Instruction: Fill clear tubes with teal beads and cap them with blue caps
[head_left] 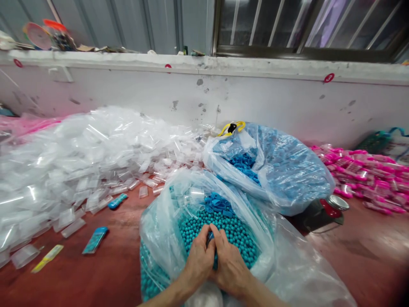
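My left hand [198, 256] and my right hand [229, 263] are pressed together over an open clear plastic bag [156, 226]. Between the fingers and palms sits a small dark blue item [215, 261], mostly hidden, so its kind does not show. Just beyond the fingertips, teal round beads [238, 234] fill the bag. On top of them, at the back, rests a small heap of blue plastic pieces [220, 204]. To the left on the red surface lie two small blue-ended clear cases, one nearer [96, 241] and one farther [117, 201].
Behind stands a second bag [294, 166] of blue pieces. Clear plastic cases [96, 157] form a large pile at left; pink packed items [373, 175] are heaped at right. A dark container with a metal lid [338, 203] and a yellow strip [47, 258] lie nearby. A white wall [137, 91] bounds the back.
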Motion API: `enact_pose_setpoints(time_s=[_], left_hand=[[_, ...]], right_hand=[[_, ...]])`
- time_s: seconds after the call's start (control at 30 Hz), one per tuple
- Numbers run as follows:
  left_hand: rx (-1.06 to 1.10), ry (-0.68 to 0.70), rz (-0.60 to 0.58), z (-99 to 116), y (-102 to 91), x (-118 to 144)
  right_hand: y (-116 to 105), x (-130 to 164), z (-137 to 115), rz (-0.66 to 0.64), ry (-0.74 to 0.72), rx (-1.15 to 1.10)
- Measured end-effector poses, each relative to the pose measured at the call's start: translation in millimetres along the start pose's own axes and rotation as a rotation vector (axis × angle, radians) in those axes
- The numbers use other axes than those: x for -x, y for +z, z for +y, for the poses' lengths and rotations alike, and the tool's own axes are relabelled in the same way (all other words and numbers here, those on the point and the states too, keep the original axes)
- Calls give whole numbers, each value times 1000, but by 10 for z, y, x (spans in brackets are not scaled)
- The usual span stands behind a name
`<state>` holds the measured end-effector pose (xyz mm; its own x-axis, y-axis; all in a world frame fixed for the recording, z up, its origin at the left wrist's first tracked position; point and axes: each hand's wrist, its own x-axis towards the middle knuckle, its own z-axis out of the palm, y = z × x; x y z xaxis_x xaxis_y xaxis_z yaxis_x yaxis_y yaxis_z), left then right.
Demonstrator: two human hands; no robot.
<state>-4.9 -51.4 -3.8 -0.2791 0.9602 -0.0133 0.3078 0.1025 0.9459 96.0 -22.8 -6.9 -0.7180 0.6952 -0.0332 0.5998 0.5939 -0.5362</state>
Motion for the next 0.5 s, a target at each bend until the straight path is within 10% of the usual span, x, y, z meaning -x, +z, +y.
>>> enact_pose_setpoints(time_s=[0.13, 0.33, 0.5], left_hand=[[-288, 15, -77, 24, -472, 136], [-1115, -84, 213, -48, -1473, 274], [-1222, 213, 123, -97, -1210, -137]], right_hand=[[-209, 16, -35, -138, -82, -32], [-335, -95, 195, -119, -17, 56], [-233, -557, 141, 48, -39, 235]])
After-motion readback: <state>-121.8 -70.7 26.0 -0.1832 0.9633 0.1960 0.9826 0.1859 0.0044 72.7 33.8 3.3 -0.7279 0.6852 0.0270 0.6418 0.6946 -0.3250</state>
